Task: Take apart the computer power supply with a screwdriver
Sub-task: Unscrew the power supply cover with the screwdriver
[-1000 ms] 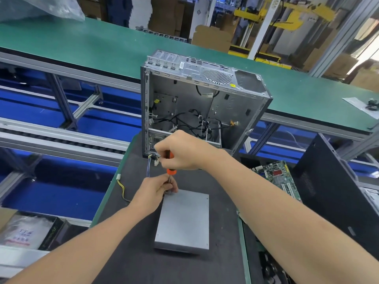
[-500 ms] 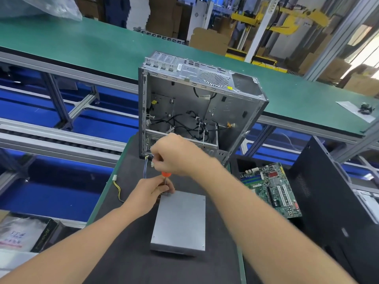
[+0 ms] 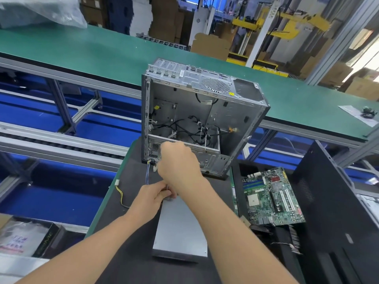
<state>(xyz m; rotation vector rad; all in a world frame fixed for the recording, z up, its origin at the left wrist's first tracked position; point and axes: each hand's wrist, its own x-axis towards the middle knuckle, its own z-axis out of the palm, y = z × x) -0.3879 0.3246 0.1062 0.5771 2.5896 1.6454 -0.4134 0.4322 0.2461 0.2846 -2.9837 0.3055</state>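
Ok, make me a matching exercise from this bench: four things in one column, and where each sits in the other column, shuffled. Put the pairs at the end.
Things
1. power supply
2. computer case
3. motherboard
4. yellow and black cable

Places
A. lies off the mat to its right, green face up
B. stands upright and open at the far end of the mat
C. lies flat in the middle of the black mat
D. runs along the mat's left edge and ends in a white connector

Pairs: 1-C, 2-B, 3-A, 4-D
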